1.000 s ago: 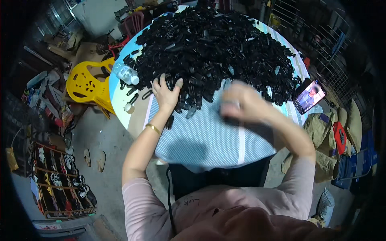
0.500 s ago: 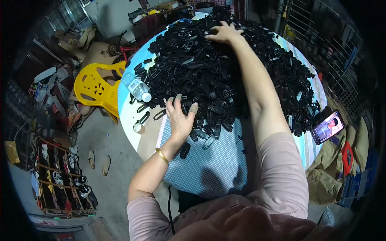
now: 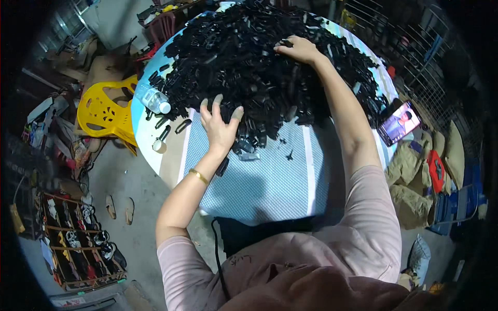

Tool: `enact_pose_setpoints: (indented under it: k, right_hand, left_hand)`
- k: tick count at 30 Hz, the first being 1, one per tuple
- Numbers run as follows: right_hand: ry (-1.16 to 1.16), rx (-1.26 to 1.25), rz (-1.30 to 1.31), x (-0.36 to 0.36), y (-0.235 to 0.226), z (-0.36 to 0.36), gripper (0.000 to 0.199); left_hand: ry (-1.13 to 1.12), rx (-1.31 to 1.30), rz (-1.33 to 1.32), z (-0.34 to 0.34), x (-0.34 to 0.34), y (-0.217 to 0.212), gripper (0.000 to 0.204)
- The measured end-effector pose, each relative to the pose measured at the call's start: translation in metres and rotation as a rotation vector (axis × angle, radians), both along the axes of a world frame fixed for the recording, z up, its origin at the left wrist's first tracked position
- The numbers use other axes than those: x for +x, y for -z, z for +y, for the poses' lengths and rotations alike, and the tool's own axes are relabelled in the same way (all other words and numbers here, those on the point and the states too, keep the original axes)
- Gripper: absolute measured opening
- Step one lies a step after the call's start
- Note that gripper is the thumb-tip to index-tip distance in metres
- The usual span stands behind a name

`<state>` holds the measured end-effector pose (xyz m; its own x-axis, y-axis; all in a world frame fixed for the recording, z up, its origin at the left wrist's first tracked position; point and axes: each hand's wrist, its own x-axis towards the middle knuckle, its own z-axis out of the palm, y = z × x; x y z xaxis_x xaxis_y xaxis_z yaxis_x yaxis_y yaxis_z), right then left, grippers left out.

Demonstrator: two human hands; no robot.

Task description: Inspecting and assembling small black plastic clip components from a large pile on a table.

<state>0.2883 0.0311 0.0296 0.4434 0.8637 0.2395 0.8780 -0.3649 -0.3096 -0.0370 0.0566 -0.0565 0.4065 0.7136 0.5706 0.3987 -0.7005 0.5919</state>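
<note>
A wide heap of small black plastic pieces (image 3: pixel 233 67), some like buckles or clips, covers the far part of a round table. At the heap's near left edge, my left hand (image 3: pixel 219 127) rests with fingers spread and stretched out; its fingertips touch the pieces. Farther out on the right, my right hand (image 3: pixel 302 50) lies on the heap, fingers curled together toward the left. Something dark shows at its fingertips, too small to name. Loose pieces (image 3: pixel 250 155) lie just right of my left wrist.
On the table's left rim lies a clear plastic bottle (image 3: pixel 150 98), with a round white cap-like piece (image 3: pixel 157 145) nearer me. A lit phone (image 3: pixel 399 123) leans at the right rim. Beyond are a yellow plastic chair (image 3: pixel 106 111), a shoe rack (image 3: pixel 78 241) and brown sacks (image 3: pixel 410 171).
The whole view has shifted with my head. My right hand has come nearer and to the right over the heap, its spread fingers now curled in. My left hand stays spread at the heap's edge.
</note>
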Motion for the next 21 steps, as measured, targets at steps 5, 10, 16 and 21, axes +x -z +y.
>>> enact_pose_setpoints:
  k: [5, 10, 16, 21]
  right_hand:
    - [0.033, 0.207, 0.000, -0.018, 0.023, -0.039, 0.065]
    - [-0.004, 0.436, -0.114, -0.058, 0.045, -0.086, 0.049]
    - [0.005, 0.394, -0.260, -0.099, 0.057, -0.125, 0.045]
    - [-0.040, 0.421, -0.263, -0.119, 0.059, -0.145, 0.042]
  left_hand:
    - [0.000, -0.001, 0.059, -0.027, 0.021, -0.008, 0.062]
    - [0.021, 0.083, 0.149, -0.034, 0.033, -0.002, 0.065]
    - [0.068, 0.164, 0.370, -0.060, 0.040, -0.025, 0.058]
    - [0.183, 0.000, 0.368, -0.067, 0.037, -0.046, 0.060]
